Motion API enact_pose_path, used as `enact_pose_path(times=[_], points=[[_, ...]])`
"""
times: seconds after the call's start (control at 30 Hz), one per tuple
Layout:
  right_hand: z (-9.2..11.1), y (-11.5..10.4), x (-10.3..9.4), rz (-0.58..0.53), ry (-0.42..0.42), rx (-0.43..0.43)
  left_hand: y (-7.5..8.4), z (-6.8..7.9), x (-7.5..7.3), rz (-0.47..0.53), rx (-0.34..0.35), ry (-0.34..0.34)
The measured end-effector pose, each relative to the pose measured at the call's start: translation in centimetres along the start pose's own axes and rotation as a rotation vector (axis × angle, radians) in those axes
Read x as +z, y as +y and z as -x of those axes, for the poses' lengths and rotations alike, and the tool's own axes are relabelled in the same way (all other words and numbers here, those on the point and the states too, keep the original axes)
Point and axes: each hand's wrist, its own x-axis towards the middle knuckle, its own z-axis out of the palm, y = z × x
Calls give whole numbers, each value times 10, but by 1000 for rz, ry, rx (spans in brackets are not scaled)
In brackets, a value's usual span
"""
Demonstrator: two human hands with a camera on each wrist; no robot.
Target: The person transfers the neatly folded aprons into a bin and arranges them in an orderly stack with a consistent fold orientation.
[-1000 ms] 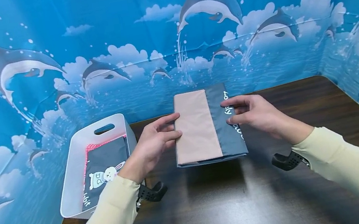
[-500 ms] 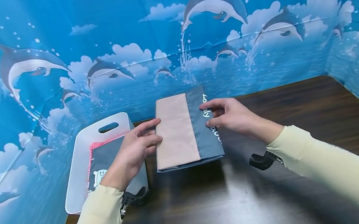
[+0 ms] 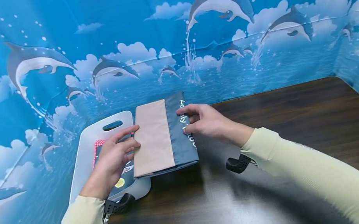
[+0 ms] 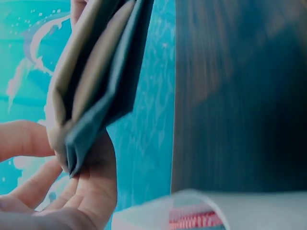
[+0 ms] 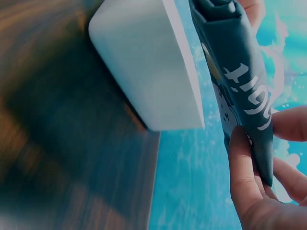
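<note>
A flat folded cloth (image 3: pixel 155 139), beige on its left and dark grey with white lettering on its right, is held up above the table by both hands. My left hand (image 3: pixel 113 160) pinches its left edge. On the opposite edge, my right hand (image 3: pixel 210 122) pinches the grey part. Several fabric layers show at the cloth's end in the left wrist view, between fingers and thumb. In the right wrist view, white letters run along its grey fold. The cloth overlaps the right side of a white plastic bin (image 3: pixel 79 164), partly hiding it.
Inside the bin lies another grey folded cloth (image 3: pixel 128 182) with a printed picture and red checked trim, mostly covered by my left hand. The dark wooden table (image 3: pixel 275 131) extends to the right. A blue dolphin-print curtain (image 3: pixel 151 25) stands behind and at the sides.
Both hands have carried the folded cloth leftward, from over the middle of the table to partly over the bin. The grip looks unchanged, and the view has shifted slightly.
</note>
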Motion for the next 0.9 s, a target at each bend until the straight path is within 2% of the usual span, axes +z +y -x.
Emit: enact_pose_path(times=[0.13,0.33,0.47,0.7,0.9], points=[[-7,-2,15,-30,-62,-5,-7,4,-13,13,-13,45],[-18,-3,35,-19,-150,1,-17,9,-31,13,-41,79],[-23,-5,48,0,-178,5,-24,14,-44,-7,-62,93],[-29,-9,70,-36,-213,-31,-33,21,-68,12,-123,160],[-33,-11,85,-9,-221,-29,-38,24,-80,5,-139,192]])
